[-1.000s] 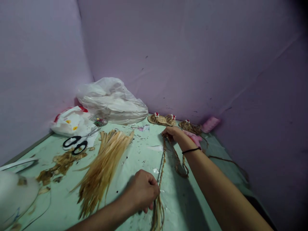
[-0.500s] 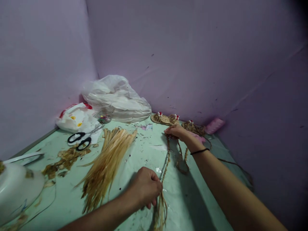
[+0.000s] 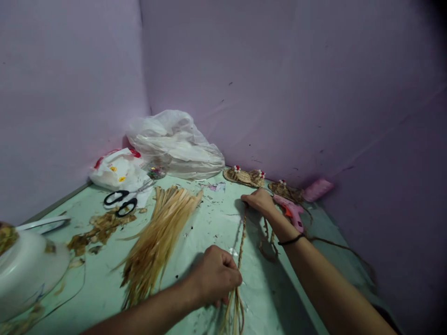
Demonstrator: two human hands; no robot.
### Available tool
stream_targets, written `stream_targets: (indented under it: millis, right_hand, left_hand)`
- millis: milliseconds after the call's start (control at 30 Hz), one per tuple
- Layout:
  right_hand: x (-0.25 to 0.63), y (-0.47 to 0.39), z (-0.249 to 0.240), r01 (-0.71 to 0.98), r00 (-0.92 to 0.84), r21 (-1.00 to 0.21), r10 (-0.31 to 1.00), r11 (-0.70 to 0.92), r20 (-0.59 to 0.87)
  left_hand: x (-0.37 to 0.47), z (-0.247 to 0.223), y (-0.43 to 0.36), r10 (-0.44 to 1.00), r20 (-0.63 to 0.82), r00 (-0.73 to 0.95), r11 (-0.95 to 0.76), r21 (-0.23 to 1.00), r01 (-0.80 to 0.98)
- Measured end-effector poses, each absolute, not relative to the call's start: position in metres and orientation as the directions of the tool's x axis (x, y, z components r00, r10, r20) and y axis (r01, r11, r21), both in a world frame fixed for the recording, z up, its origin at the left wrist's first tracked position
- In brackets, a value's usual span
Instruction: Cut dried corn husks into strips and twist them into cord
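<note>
A thin braided fibre cord [image 3: 242, 237] is stretched between my two hands above the green tabletop. My left hand [image 3: 220, 275] is closed on its lower part, where loose straw strands [image 3: 234, 314] fan out below. Farther up, my right hand [image 3: 259, 202], with a dark band at the wrist, pinches the upper part of the cord. More of the cord hangs in a loop under the right hand. To the left of my left hand lies a bundle of flat dried fibres [image 3: 159, 237].
Black-handled scissors [image 3: 128, 199], fibre scraps [image 3: 101, 228] and a white container [image 3: 28, 270] are at left. Plastic bags [image 3: 178, 144] stand by the wall. Woven slippers [image 3: 248, 177], a pink glue gun [image 3: 290, 208] and a pink roll [image 3: 317, 190] lie at back right.
My right hand has come slightly down, uncovering more of the pink glue gun behind it. The camera view has shifted a little. Both hands still hold the cord.
</note>
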State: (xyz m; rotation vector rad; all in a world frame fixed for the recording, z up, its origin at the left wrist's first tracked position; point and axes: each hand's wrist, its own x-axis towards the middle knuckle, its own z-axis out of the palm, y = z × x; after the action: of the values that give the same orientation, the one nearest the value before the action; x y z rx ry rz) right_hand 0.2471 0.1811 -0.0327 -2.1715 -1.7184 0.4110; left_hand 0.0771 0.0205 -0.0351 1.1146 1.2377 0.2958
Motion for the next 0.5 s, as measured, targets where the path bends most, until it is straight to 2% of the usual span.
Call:
stream_targets:
  millis: [300,500]
  right_hand:
    - [0.255,0.174,-0.036,0.692,0.267,-0.633,0.938,-0.347,-0.223]
    - [0.251,0.188,-0.034,0.609,0.276,-0.686,0.917,-0.399,-0.287]
  left_hand:
    - [0.078,-0.037,0.018,0.72,-0.609,0.333,0.463,0.779,0.423]
    - [0.079,-0.025,0.016,0.73,-0.608,0.312,0.463,0.776,0.428]
